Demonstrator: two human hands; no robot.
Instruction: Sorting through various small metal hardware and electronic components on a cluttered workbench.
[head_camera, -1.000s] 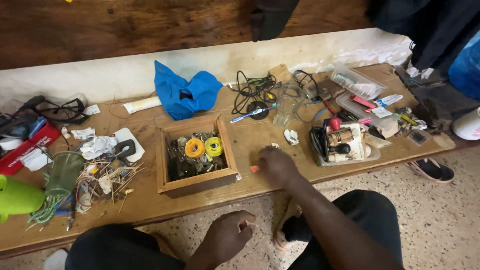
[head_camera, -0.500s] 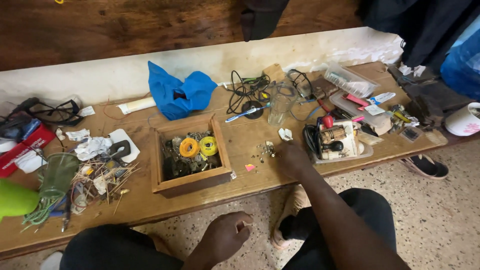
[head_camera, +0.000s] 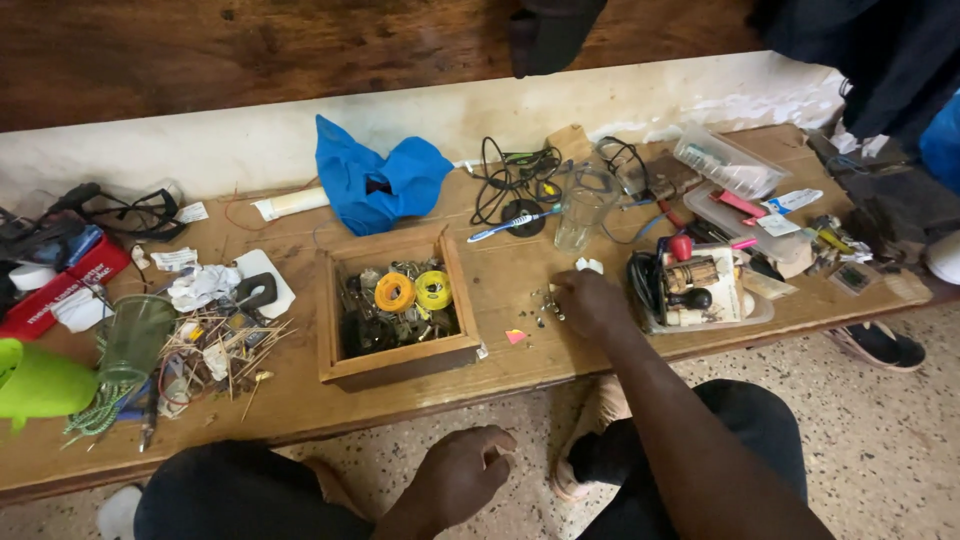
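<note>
On the wooden bench (head_camera: 500, 270), the right hand (head_camera: 588, 303) rests curled over scattered small metal parts (head_camera: 545, 307) beside the wooden box (head_camera: 397, 310); whether it grips any, one cannot tell. Pinching singly seems wisest. The left hand (head_camera: 462, 477) hangs loosely closed, empty.

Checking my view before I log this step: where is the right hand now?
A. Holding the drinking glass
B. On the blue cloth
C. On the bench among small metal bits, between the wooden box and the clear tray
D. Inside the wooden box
C: the right hand rests on the bench over small metal bits, right of the wooden box and left of the clear tray.
</note>
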